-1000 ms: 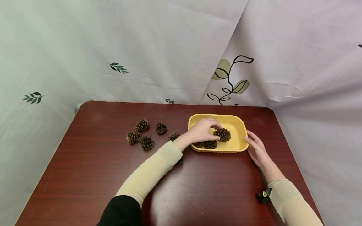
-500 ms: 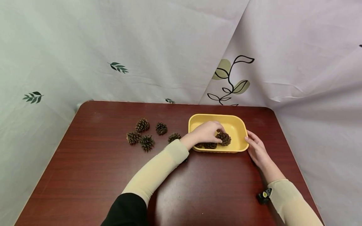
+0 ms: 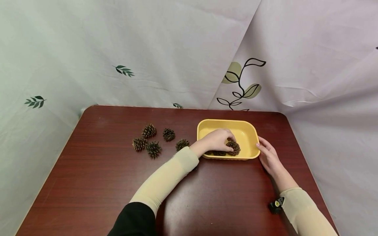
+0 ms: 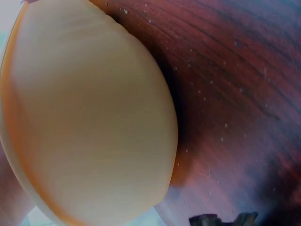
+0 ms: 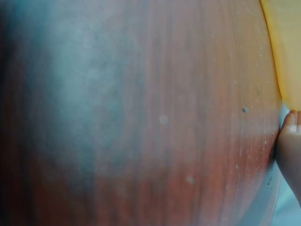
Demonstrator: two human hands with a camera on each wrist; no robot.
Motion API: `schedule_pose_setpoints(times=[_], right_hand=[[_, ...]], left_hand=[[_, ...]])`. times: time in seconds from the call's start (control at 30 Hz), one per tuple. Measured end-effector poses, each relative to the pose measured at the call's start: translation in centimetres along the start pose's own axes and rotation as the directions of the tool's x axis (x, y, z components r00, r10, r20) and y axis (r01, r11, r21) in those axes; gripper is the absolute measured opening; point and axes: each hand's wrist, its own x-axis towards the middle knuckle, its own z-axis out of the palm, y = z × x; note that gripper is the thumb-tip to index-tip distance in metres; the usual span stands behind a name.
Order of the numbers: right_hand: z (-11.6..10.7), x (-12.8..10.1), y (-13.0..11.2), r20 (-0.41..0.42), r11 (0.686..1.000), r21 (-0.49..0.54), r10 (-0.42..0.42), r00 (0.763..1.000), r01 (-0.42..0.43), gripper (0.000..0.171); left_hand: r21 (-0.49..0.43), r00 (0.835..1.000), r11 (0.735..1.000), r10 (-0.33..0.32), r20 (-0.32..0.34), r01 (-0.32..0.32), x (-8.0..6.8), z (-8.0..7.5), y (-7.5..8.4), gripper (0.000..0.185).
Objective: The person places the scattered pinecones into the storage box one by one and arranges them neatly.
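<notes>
A yellow plastic tub (image 3: 251,144) stands on the table, its outer wall large in the left wrist view. Inside it, toward the right of the front wall, my left hand (image 3: 218,140) holds a brown pine cone (image 3: 235,149) between thumb and fingers, low in the tub. Another pine cone (image 3: 219,153) lies beside it along the front wall, partly hidden under the hand. At the tub's right end my right hand (image 3: 268,156) grips the rim, thumb on the edge and fingers along the outside; the right wrist view shows fingertips (image 5: 292,123) at the tub's corner.
Several pine cones (image 3: 153,149) lie on the dark red table (image 3: 97,170) left of the tub, with one pine cone (image 3: 182,144) close to the left forearm. Behind the table hangs a pale leaf-patterned cloth (image 3: 165,49).
My left hand has moved slightly right and down into the tub, lowering the pine cone toward the front wall. The right hand stays at the rim.
</notes>
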Motion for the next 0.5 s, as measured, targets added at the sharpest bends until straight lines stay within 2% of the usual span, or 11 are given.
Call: schedule_pose_setpoints(times=[0.5], right_hand=[[0.11,-0.04,0.03,-0.003,0.999,-0.031,-0.009,1.0,0.009,0.039]], left_hand=[[0.066,0.996,0.996,0.054,0.066,-0.058,0.21,-0.54,0.18,0.031]])
